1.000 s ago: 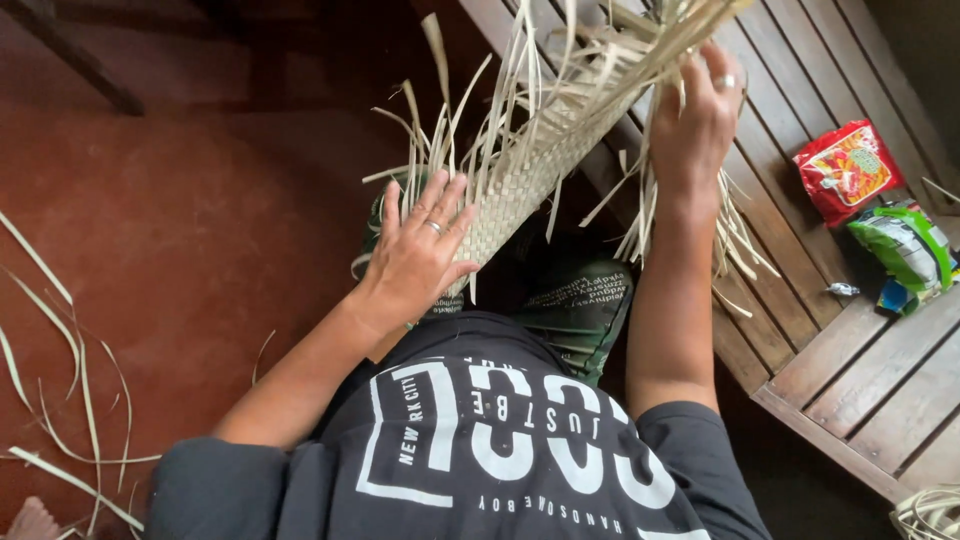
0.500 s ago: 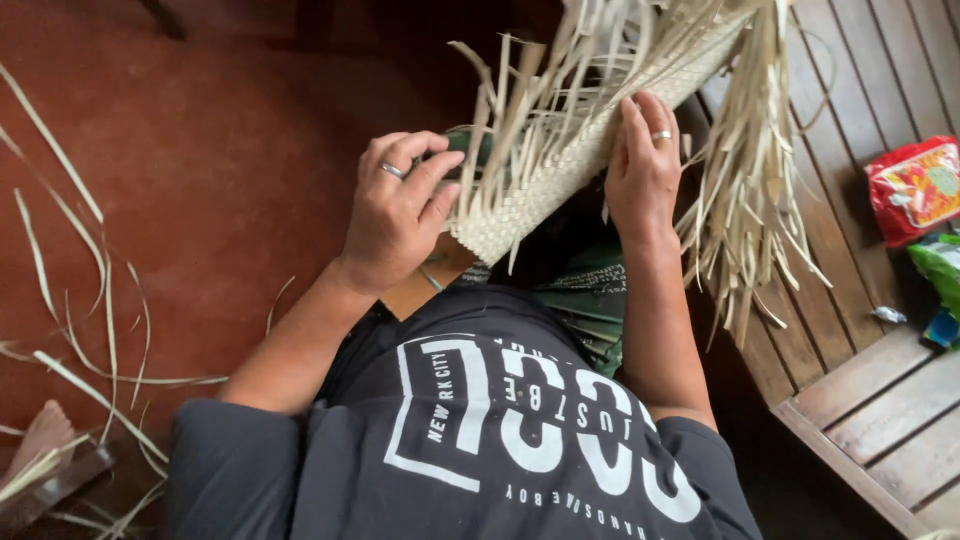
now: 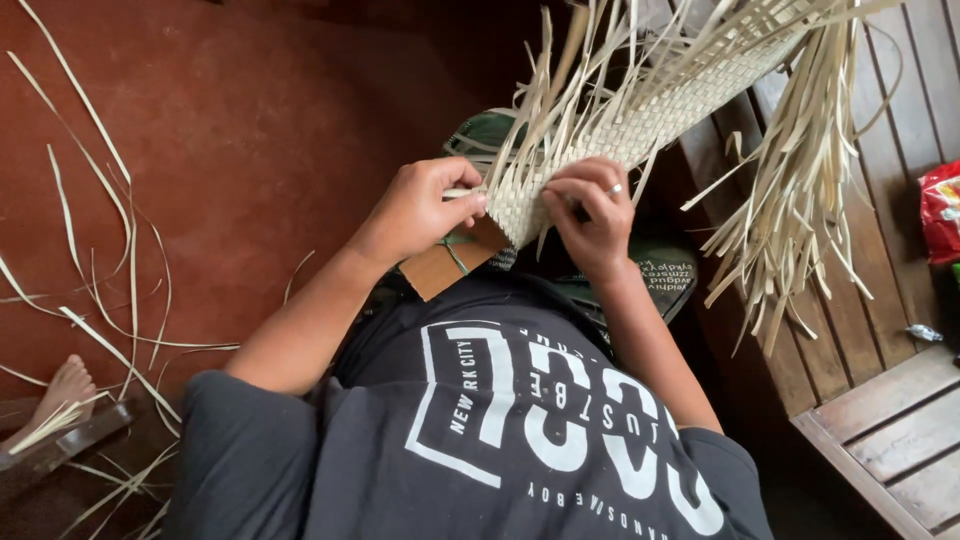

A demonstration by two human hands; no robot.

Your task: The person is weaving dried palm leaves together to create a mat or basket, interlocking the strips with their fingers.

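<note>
Woven palm-leaf mat [image 3: 640, 110] runs from our lap toward two o'clock, long axis slanting up and away over the wooden bench [image 3: 880, 400]. We pinch its near corner with both hands close together: left hand [image 3: 425, 205] clamped on a strip at nine o'clock, right hand [image 3: 595, 215] gripping the edge. Loose strips [image 3: 790, 200] hang at three o'clock.

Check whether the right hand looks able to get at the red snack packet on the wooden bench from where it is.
Probably yes, once it lets go. The right hand is pinching the woven strip; hanging loose strands lie between it and the red packet.
</note>
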